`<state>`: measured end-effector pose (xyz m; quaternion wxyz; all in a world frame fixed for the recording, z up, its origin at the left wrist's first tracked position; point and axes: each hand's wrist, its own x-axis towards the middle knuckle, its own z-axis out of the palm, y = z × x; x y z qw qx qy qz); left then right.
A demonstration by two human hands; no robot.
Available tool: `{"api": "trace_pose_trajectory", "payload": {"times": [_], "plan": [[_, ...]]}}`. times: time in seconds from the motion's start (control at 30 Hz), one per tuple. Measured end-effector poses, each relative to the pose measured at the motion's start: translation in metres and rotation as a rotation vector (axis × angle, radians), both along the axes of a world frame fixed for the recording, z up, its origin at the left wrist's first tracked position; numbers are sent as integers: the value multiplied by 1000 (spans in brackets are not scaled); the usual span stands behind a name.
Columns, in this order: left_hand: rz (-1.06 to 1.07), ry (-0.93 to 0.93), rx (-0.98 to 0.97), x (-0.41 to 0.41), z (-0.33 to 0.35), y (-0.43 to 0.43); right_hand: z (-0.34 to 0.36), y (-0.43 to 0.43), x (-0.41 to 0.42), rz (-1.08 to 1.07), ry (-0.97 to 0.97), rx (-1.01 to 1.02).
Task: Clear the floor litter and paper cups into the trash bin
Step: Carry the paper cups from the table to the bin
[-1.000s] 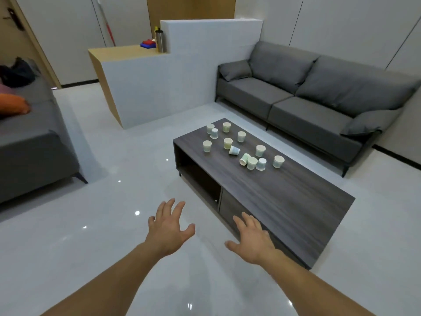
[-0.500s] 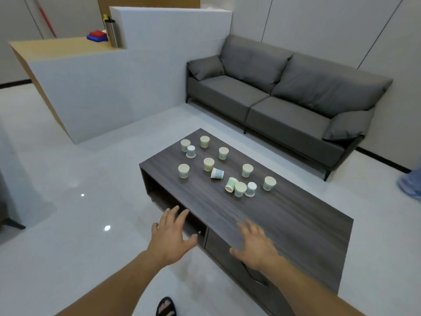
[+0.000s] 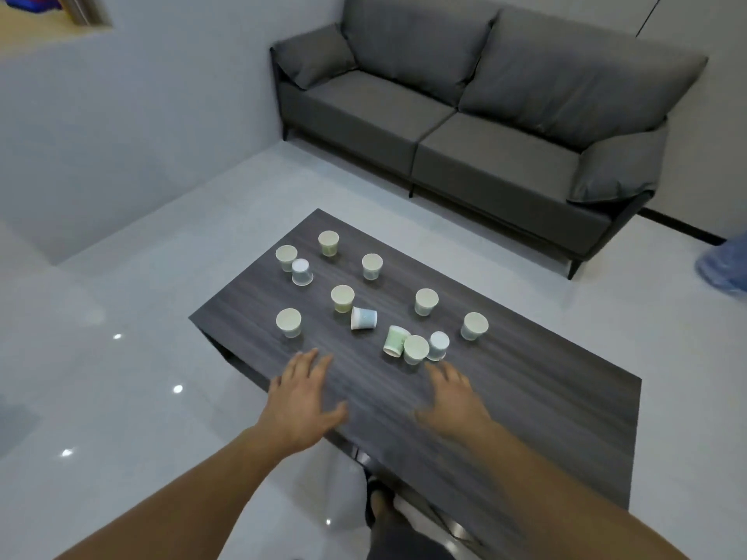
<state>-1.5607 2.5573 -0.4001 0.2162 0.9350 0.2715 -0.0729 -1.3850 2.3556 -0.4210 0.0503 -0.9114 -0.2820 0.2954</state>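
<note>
Head view: about a dozen small pale paper cups [image 3: 342,297] sit scattered on the far-left half of the dark wood-grain low desk [image 3: 525,406]. Most are upright and a few upside down. Two lie tipped: the white-blue tipped cup [image 3: 364,318] mid-cluster, and the green tipped cup [image 3: 394,340] touching the upright cup to its right.

Left grip [image 3: 303,402] is flat, fingers spread and empty, across the near desk edge, with its fingertips just short of the nearest-left cup. Right grip [image 3: 452,398] is motion-blurred, but its fingers look extended and empty, just near of the three-cup bunch.

Handling guess: the cups are light and thin-walled, crush easily and tip at a nudge. Take each by the side wall with a light pinch, or nest them into a stack. Whether any hold liquid, cannot tell.

Trash bin is not in view, and no litter shows on the visible glossy pale floor [image 3: 141,317]. Grey two-seat fabric sofa [image 3: 444,127] stands far behind the desk.

Versus half a second ago, both grips were at the near desk edge and are now over its top, closer to the cups. Camera is nearer and looks down more steeply. Cup layout is unchanged.
</note>
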Motion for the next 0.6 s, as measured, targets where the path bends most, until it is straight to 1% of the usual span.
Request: {"api": "trace_pose_trajectory", "payload": {"times": [0.13,0.27,0.37,0.53,0.6], "plan": [[4,49,-43,52,-23,12,-33,32,68,42,30,-9],[-9,93,-90,100,-50,20,-68,53,119,94,34,-26],[-3,104,-151,132,-76,22,-101,61,145,108,40,-38],[-6,189,-234,168,-129,29,-154,77,170,159,93,-89],[-16,215,-274,177,-150,32,-173,85,176,178,84,-101]]}}
